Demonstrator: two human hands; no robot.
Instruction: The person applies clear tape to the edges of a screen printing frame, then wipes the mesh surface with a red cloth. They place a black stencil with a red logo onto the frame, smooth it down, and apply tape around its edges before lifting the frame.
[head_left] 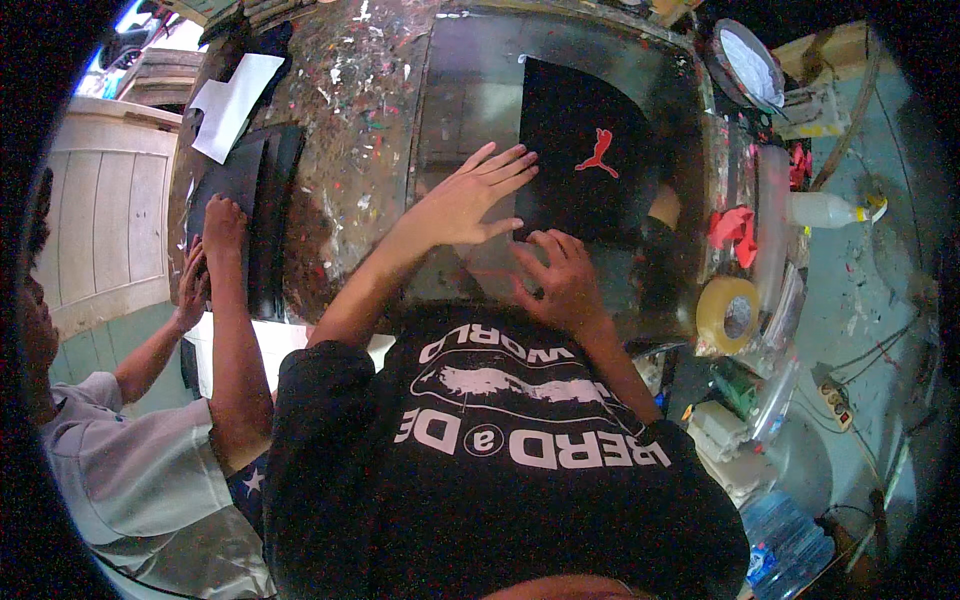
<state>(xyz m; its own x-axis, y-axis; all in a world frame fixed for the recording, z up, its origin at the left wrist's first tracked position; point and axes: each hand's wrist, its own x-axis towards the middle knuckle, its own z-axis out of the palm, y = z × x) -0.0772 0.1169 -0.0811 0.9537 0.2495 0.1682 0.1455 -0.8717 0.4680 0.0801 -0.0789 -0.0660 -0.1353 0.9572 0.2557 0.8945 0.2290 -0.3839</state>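
Note:
A black piece of fabric [580, 150] with a small red printed figure [598, 154] lies flat on a dark glass plate [470, 90] set in a paint-spattered table. My left hand [470, 198] lies flat with fingers spread on the fabric's left edge. Just below it, my right hand [562, 282] presses its bent fingers on the fabric's near edge. Neither hand holds anything.
A person at the left presses both hands [210, 250] on a stack of dark sheets [250, 190]. A white sheet [232, 100] lies beyond. At the right are a roll of tape [730, 312], red scraps [732, 228], a plastic bottle [825, 209] and a round screen frame [748, 62].

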